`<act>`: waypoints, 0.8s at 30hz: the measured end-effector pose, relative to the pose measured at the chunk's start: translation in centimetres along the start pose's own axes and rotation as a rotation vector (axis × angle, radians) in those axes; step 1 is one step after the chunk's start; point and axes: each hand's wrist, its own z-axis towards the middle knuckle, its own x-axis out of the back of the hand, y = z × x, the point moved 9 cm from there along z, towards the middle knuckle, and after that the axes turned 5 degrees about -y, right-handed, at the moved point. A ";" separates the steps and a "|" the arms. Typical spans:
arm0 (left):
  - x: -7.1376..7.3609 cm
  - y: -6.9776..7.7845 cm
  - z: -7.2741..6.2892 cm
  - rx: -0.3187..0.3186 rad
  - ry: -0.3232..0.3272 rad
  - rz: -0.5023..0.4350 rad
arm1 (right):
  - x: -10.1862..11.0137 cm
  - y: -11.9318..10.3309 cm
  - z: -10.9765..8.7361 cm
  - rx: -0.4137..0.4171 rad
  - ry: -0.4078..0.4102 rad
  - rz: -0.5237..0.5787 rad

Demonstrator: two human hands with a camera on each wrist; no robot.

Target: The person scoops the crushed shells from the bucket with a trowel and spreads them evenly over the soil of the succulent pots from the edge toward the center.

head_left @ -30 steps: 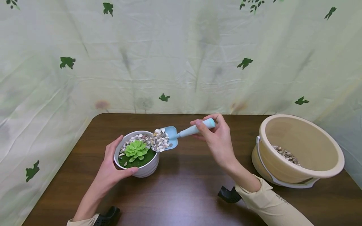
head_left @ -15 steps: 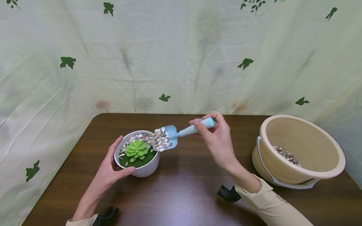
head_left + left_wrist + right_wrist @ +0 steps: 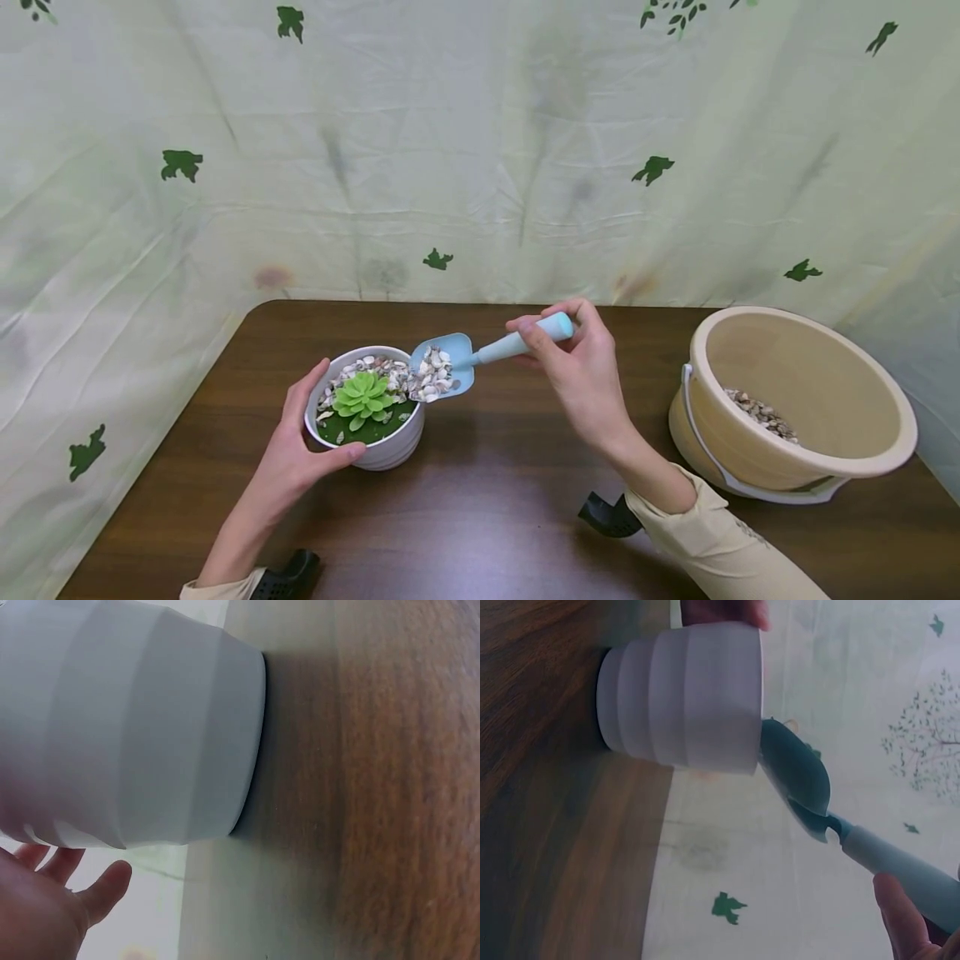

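A white ribbed flower pot (image 3: 397, 450) stands upright on the table, holding a green succulent (image 3: 362, 398), green base material and pale gravel (image 3: 382, 367). My left hand (image 3: 292, 446) grips the pot from the left, thumb at the near side and fingers at the far side. My right hand (image 3: 581, 367) holds a light blue hand trowel (image 3: 517, 340) by its handle. The trowel's blade lies tilted over the pot's right rim, with some gravel on it. In the right wrist view the blade's underside (image 3: 795, 769) meets the rim; the gravel is hidden there.
A beige bucket (image 3: 697, 417) with a grey handle stands at the right of the brown table (image 3: 480, 517), some gravel (image 3: 761, 415) at its bottom. A pale curtain (image 3: 480, 150) with green leaf and bird prints hangs behind the table.
Gravel has slid off the front of the trowel's blade into the pot, baring more blue metal at the tip. Both hands stay nearly in place.
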 end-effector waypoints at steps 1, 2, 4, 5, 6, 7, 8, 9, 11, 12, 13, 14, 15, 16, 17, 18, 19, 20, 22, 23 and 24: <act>0.0 0.0 0.0 -0.004 0.004 0.010 | 0.0 0.0 0.0 0.000 0.002 0.001; 0.1 0.1 0.0 -0.007 0.008 0.020 | 0.1 0.0 0.0 0.001 0.004 0.004; 0.1 0.1 0.1 -0.011 0.014 0.037 | 0.2 -0.1 0.0 0.003 0.007 0.006; 0.2 0.1 0.1 -0.011 0.015 0.044 | 0.2 -0.1 0.0 0.005 0.007 0.005; 0.2 0.1 0.1 -0.011 0.015 0.047 | 0.2 -0.2 0.0 0.006 0.007 0.002; 0.2 0.1 0.1 -0.009 0.014 0.049 | 0.2 -0.2 0.0 0.007 0.007 0.000; 0.2 0.1 0.1 -0.008 0.010 0.046 | 0.3 -0.3 0.0 0.010 0.007 -0.002; 0.1 0.0 0.1 -0.006 0.003 0.034 | 0.3 -0.3 0.0 0.014 0.007 -0.004; 0.0 0.0 0.1 -0.001 -0.020 -0.015 | 0.3 -0.4 0.0 0.021 0.008 -0.005; -0.1 -0.1 0.1 0.000 -0.033 -0.046 | 0.3 -0.4 0.0 0.025 0.008 -0.003; -0.1 -0.1 0.1 0.002 -0.045 -0.073 | 0.3 -0.5 0.0 0.029 0.009 -0.001; -0.2 -0.1 0.0 0.001 -0.055 -0.100 | 0.3 -0.5 0.0 0.033 0.009 0.001; -0.2 -0.1 0.0 0.000 -0.063 -0.123 | 0.3 -0.5 0.0 0.035 0.008 0.004; -0.3 -0.1 0.0 -0.001 -0.070 -0.140 | 0.2 -0.5 0.1 0.036 0.007 0.009; -0.3 -0.1 0.0 -0.004 -0.073 -0.149 | 0.2 -0.5 0.1 0.037 0.007 0.008; -0.3 -0.1 0.0 -0.005 -0.074 -0.152 | 0.2 -0.5 0.1 0.038 0.007 0.005; -0.3 -0.1 0.0 -0.006 -0.074 -0.154 | 0.1 -0.4 0.1 0.037 0.007 0.003; -0.3 -0.1 0.0 -0.006 -0.074 -0.155 | 0.1 -0.4 0.1 0.036 0.007 -0.001; -0.3 -0.1 0.0 -0.003 -0.069 -0.154 | 0.0 -0.4 0.2 0.036 0.008 -0.008; -0.3 -0.1 0.0 -0.002 -0.063 -0.149 | 0.0 -0.4 0.2 0.036 0.009 -0.012; -0.2 -0.1 0.0 -0.002 -0.056 -0.146 | 0.0 -0.5 0.1 0.038 0.009 -0.012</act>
